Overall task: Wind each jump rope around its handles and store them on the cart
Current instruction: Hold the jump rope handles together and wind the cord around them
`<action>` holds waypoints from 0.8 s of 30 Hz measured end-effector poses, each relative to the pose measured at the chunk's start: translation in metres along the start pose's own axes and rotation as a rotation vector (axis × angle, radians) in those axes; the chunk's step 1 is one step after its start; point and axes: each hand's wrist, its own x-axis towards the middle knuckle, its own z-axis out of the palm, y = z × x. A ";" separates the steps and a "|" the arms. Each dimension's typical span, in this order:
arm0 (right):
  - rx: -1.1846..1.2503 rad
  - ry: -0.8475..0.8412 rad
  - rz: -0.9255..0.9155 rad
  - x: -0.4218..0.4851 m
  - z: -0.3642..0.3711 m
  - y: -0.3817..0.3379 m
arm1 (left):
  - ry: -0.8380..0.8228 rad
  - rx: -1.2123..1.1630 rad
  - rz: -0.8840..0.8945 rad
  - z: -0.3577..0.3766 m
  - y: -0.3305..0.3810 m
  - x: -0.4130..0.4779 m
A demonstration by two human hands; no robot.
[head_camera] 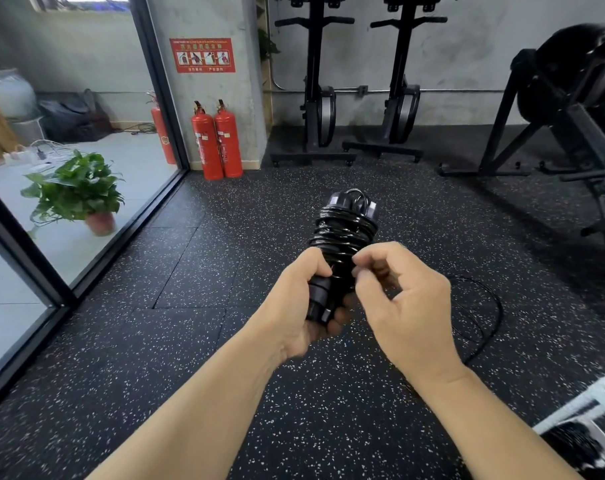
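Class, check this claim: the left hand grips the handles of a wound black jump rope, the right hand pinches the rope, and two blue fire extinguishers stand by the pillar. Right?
The fire extinguishers by the pillar are red, not blue, as the head view shows. The rest stands: left hand gripping the handles of the wound jump rope, right hand pinching it.

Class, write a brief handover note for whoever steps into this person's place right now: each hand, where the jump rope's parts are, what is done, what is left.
Left hand: grips the lower end of the two handles, held together.
Right hand: its fingers pinch the loose tail beside the coils.
Done: most of the rope is wound round the handles.
Left: the tail lies looped on the floor to the right. Wind it in, then store the bundle on the cart. The white-framed thing at lower right may be the cart; cannot tell.
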 end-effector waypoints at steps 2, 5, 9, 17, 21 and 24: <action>0.008 0.013 0.039 0.000 0.000 -0.001 | -0.012 0.011 -0.023 0.002 0.000 0.000; -0.022 0.002 0.033 0.000 0.000 0.001 | -0.024 -0.012 -0.034 0.003 0.000 0.002; -0.121 -0.078 -0.019 -0.001 -0.003 0.002 | -0.013 -0.036 -0.008 0.004 -0.001 0.002; -0.220 -0.165 -0.034 0.001 -0.006 0.000 | 0.041 0.025 0.036 0.006 -0.006 0.001; -0.321 -0.139 -0.120 -0.001 -0.001 -0.004 | 0.063 0.051 0.058 0.004 -0.006 -0.001; -0.342 -0.146 -0.161 -0.001 0.000 -0.003 | 0.068 0.073 0.064 0.003 -0.006 0.000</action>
